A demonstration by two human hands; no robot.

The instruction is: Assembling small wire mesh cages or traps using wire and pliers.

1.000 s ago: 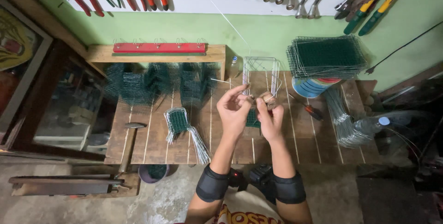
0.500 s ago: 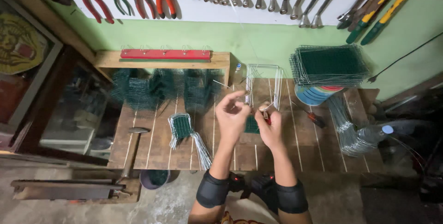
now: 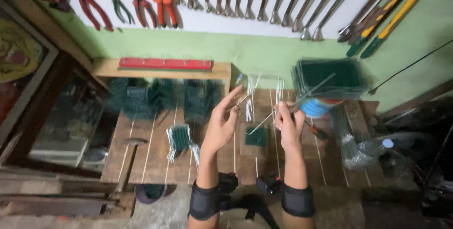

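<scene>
Silver bent wire rod (image 3: 264, 119) runs between my two grips above the wooden worktop (image 3: 151, 158): my right hand (image 3: 289, 126) is closed around its upper end, my left hand (image 3: 222, 124) pinches thin wire at the fingertips. Just below my grips lies a small green mesh square (image 3: 256, 137).

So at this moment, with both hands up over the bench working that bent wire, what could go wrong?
1. The bent wire is pinched only at fingertips by the left hand and right hand; it could spring free, and its loose end sits near bare fingers.
2. The stack of green mesh panels rests on a blue container close to the right hand; a bump might tip it.
3. The hammer lies near the bench's front edge and could be knocked off.
</scene>
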